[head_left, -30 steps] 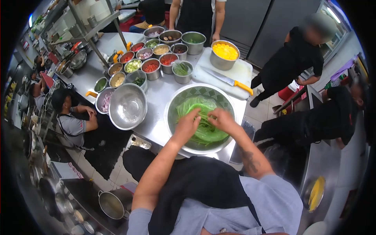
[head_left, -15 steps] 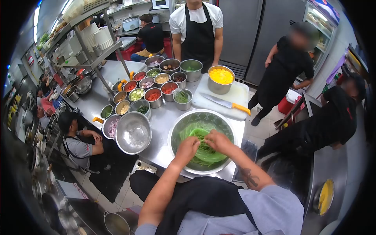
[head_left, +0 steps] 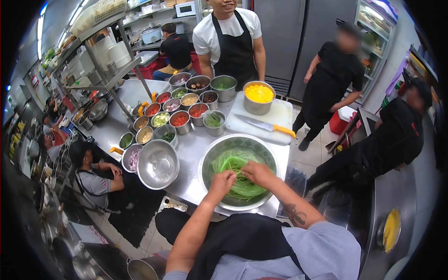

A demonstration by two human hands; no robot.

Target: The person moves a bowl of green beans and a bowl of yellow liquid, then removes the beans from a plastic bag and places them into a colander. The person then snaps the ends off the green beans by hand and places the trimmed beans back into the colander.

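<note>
A large metal colander stands at the table's front edge. Inside it lies a thin green plastic bag with its mouth spread, and long thin green vegetables show within. My left hand pinches the near left side of the bag's rim. Across the opening, my right hand has its fingers closed on the right side of the rim. The fingertips are partly hidden by the knuckles and the plastic.
Behind the colander, a knife with a yellow handle lies on a white cutting board, beside a pot of yellow food. Several metal containers of cut vegetables and an inclined steel bowl are at left. A person in an apron stands opposite.
My view has tilted slightly, bringing more of the person opposite into sight. Both hands stay at the bag's rim, and its mouth looks a little wider.
</note>
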